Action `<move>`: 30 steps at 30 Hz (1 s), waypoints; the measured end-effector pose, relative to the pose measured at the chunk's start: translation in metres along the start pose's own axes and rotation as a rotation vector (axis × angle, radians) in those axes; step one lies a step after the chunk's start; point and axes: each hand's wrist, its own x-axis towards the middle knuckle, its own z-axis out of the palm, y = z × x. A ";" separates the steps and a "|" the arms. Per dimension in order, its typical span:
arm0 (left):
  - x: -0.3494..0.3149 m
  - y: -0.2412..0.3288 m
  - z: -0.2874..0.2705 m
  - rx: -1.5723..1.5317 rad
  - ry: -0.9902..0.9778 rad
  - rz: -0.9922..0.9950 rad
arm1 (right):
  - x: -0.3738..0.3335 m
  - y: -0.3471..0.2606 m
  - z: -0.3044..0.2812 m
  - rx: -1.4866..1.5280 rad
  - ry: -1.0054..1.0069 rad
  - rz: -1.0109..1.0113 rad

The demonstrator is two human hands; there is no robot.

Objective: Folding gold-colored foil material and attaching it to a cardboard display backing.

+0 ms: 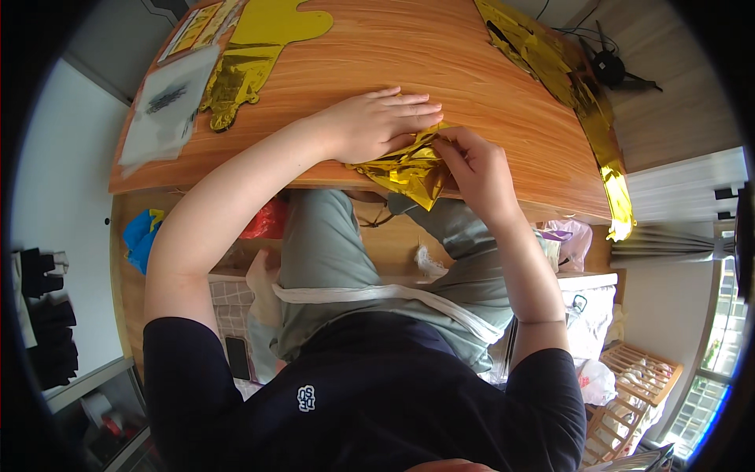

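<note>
A crumpled piece of gold foil [409, 175], which looks like a flat, airless foil balloon, lies at the near edge of the wooden table and hangs partly over it. My left hand [373, 124] rests flat on the tabletop, fingers stretched out to the right, its thumb side against the foil. On the right, my right hand [481, 169] pinches the foil between thumb and bent fingers. Part of the foil is hidden under both hands.
Another flat gold foil shape [263, 39] lies far left on the table [377, 55], beside a clear plastic bag [161, 114] holding thin dark pieces. A long gold foil strip [578, 98] runs along the right edge. A black stand-like device [608, 67] stands beyond it.
</note>
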 end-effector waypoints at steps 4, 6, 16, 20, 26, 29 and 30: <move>0.001 -0.003 0.001 0.023 -0.010 0.012 | 0.007 0.014 0.004 -0.147 0.097 -0.183; 0.001 -0.005 0.002 0.001 -0.002 0.022 | 0.008 0.015 0.004 -0.219 0.136 -0.239; 0.001 -0.009 -0.008 -0.353 0.013 -0.055 | 0.017 0.014 0.005 -0.198 0.126 -0.260; -0.006 -0.009 -0.034 -0.516 0.071 -0.153 | 0.020 0.015 0.005 -0.201 0.100 -0.266; -0.045 -0.001 -0.074 -0.202 -0.258 -0.288 | 0.019 0.014 0.006 -0.217 0.095 -0.280; -0.056 -0.003 -0.063 -0.191 -0.281 -0.273 | 0.018 0.012 0.007 -0.224 0.097 -0.273; -0.058 -0.004 -0.061 -0.167 -0.307 -0.279 | 0.018 0.012 0.007 -0.229 0.105 -0.260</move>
